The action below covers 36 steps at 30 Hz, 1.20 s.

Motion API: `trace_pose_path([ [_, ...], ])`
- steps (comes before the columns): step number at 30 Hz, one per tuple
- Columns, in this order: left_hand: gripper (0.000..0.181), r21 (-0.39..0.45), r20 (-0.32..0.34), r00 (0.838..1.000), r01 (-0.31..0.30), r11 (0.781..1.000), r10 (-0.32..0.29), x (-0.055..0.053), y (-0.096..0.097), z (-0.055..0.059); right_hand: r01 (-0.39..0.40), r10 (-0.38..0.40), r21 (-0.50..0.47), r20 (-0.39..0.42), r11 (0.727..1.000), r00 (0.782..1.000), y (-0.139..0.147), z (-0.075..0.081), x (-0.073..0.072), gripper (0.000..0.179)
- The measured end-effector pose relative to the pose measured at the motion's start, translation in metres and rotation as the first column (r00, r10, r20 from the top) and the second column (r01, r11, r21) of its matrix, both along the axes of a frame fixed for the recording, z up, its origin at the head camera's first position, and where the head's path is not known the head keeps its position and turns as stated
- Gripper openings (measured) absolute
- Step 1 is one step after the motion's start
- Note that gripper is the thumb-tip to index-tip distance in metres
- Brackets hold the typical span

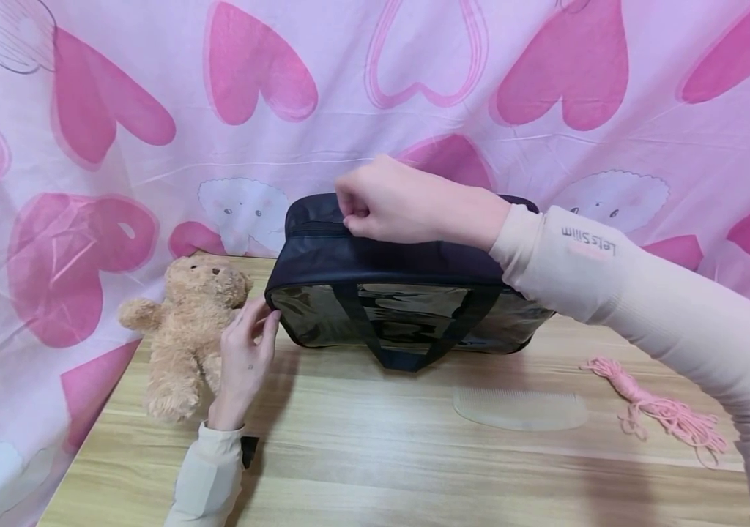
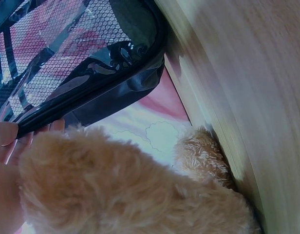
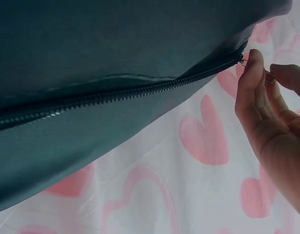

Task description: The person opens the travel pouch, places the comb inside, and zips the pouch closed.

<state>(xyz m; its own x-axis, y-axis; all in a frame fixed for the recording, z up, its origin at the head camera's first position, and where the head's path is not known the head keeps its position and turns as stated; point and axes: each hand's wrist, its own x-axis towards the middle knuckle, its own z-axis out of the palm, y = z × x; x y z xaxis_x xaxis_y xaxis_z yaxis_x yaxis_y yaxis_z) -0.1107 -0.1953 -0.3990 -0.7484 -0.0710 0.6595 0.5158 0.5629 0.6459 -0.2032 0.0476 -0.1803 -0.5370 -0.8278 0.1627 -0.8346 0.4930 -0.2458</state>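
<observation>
Currently, a black bag [image 1: 322, 260] with see-through panels is standing on the desk [image 1: 362, 454] at the centre of the head view, its strap handle [image 1: 404, 361] hanging down the front. The left hand [image 1: 246, 362] is pinching the bag's left edge between thumb and fingers, partly covering a tan teddy bear [image 1: 180, 329] that is lying at the left of the frame. The right hand [image 1: 401, 201] is reaching from the right over the bag's top; in the right wrist view it is pinching the small pull [image 3: 270, 77] of the zipper [image 3: 125, 93], which is running from the left edge toward the upper right. A pale comb [image 1: 520, 417] is lying lower right of centre, and a bundle of pink cord [image 1: 639, 399] is resting farther right. Heart-printed cloth [image 1: 342, 44] is filling the upper part.
</observation>
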Motion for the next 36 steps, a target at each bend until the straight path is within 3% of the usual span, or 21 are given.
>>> trace_pose_path([
  [14, 0.025, 0.006, -0.060, 0.998, 0.008, 1.000, -0.008, -0.001, 0.003, 0.000, -0.018, 0.019, 0.015, -0.030, 1.000, 0.999, -0.018, -0.001, -0.004, 0.006],
  [36, 0.023, -0.002, -0.042, 0.999, 0.008, 1.000, -0.008, -0.005, 0.001, -0.002, -0.010, 0.010, 0.035, -0.008, 0.999, 1.000, -0.012, 0.007, -0.007, 0.007],
])
